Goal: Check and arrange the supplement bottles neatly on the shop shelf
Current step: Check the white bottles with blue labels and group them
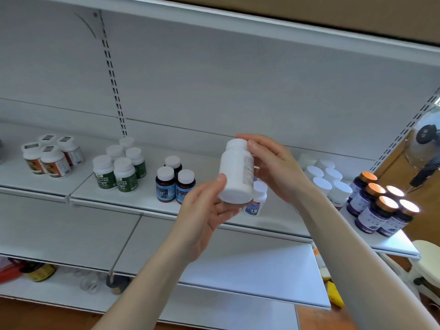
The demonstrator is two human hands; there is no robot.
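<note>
A white supplement bottle (235, 172) with a white cap is held up in front of the shelf (133, 198), tilted with its base towards me. My left hand (202, 215) cups its base from below with the thumb on its side. My right hand (273, 167) grips its upper part and cap from the right. Behind it on the shelf stands a small white bottle with a blue label (257, 198).
Groups of bottles stand along the shelf: orange-labelled (51, 160), green-labelled (119, 170), dark blue-labelled (173, 182), white-capped (328, 182), purple with copper caps (378, 206). Lower shelves (238, 265) jut out below, with jars (39, 270) at bottom left. A fan (426, 151) stands at right.
</note>
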